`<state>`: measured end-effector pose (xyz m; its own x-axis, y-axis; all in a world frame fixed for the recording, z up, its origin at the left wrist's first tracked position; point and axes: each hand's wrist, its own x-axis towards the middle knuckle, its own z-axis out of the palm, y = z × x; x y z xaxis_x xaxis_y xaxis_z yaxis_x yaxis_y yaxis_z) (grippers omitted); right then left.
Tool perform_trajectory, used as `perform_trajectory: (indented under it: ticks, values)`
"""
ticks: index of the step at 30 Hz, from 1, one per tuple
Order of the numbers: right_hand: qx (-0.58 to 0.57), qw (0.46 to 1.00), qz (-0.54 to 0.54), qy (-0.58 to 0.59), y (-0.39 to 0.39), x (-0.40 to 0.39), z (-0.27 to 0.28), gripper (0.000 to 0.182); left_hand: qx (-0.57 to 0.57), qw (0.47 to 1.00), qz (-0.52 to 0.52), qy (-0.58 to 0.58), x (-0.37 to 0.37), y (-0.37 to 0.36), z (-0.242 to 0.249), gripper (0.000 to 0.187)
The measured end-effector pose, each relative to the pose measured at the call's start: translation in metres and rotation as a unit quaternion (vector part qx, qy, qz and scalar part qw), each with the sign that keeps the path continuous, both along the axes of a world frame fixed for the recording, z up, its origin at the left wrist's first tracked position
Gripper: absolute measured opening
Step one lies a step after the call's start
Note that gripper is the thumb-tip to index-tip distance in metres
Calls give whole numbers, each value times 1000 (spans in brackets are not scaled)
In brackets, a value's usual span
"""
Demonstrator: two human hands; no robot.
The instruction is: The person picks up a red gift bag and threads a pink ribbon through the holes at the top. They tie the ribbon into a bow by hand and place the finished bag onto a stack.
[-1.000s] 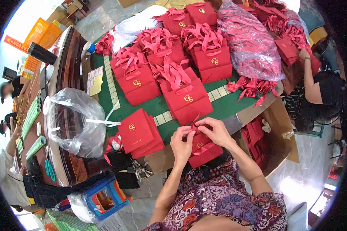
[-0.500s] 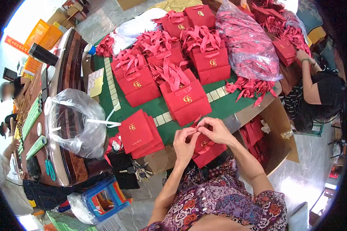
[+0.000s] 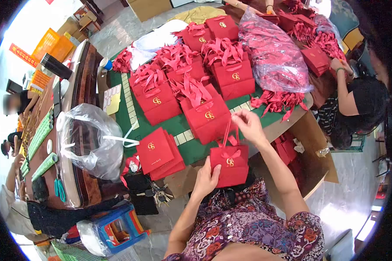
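Head view: your left hand (image 3: 207, 180) grips a small red bag (image 3: 230, 169) while your right (image 3: 247, 126) pinches its ribbon (image 3: 226, 134).
Your left thumb presses the front near the left edge, its hand closed around that side; your right hand is raised above the bag, thumb and index finger together, drawing the ribbon upward. The bag is upright at the table's (image 3: 189, 150) near edge, in front of your lap. Flat bags (image 3: 154, 152) lie to its left, a bigger bag (image 3: 208, 117) just beyond, with some green surface between. Your left fingertips are hidden behind the bag.
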<state>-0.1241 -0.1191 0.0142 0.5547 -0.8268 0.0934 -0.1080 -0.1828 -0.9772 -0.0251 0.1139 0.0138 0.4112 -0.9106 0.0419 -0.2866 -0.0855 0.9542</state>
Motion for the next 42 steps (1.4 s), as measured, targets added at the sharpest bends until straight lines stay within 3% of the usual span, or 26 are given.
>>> perform_trajectory:
  ticks: [3, 9, 11, 13, 14, 15, 17, 19, 20, 21, 23, 24, 27, 29, 32, 34, 38, 40, 41, 42]
  values:
    - [10, 1000, 0, -1, -10, 6, 10, 13, 8, 999, -8, -36, -1, 4, 18, 45]
    - [15, 997, 45, 62, -11, 3, 17, 23, 9, 1000, 8, 29, 5, 4, 9, 43]
    - [68, 997, -22, -13, -5, -4, 28, 34, -81, 975, 49, 202, 11, -10, 15, 40]
    - [69, 997, -12, -37, -9, -14, 18, 41, -91, 972, 75, 203, 29, -32, 46, 38]
    - [107, 993, 13, -56, -9, -17, 21, 41, -108, 980, 70, 150, 42, -45, 58, 38]
    - [145, 986, 38, -75, -8, -19, 24, 40, -191, 962, 89, 174, 47, -63, 68, 38]
    - [140, 985, 48, -93, 0, -16, 32, 39, -210, 966, 108, 101, 68, -88, 71, 35]
    - [22, 993, 44, -111, 10, -5, 33, 37, -153, 982, 106, -7, 84, -102, 61, 35]
    - [-6, 998, 43, -43, 9, -3, 20, 39, -130, 982, 130, -33, 82, -104, 51, 37]
    - [-2, 997, 62, -51, 9, -1, 5, 39, -105, 980, 157, -60, 77, -108, 38, 40]
    - [-91, 995, 7, 27, 11, 6, -25, 45, -19, 983, 181, -19, 73, -106, 7, 50]
    - [-144, 987, -13, 73, 20, 5, -27, 46, -44, 977, 195, -75, 68, -102, -7, 52]
    - [-243, 962, -46, 115, 31, -2, -37, 47, -36, 965, 220, -141, 64, -71, 11, 55]
    - [-238, 962, -36, 126, 37, -4, -37, 44, -72, 934, 226, -267, 78, -38, 43, 47]
    - [-250, 956, -54, 146, 46, -5, -27, 46, -17, 896, 274, -349, 119, 17, 61, 26]
    - [-254, 955, -65, 136, 52, -5, -34, 47, 55, 853, 302, -421, 161, 54, 42, 20]
    - [-273, 949, -94, 126, 63, -5, -34, 50, 81, 855, 290, -423, 218, 94, 14, 16]
    - [-298, 939, -119, 126, 69, -6, -35, 50, 163, 869, 229, -406, 232, 105, 4, 14]
    - [-302, 934, -121, 147, 68, -7, -39, 51, 161, 841, 236, -459, 236, 106, -5, 13]
    - [-292, 938, -111, 152, 68, -8, -39, 51, 240, 809, 222, -488, 246, 109, -20, 18]
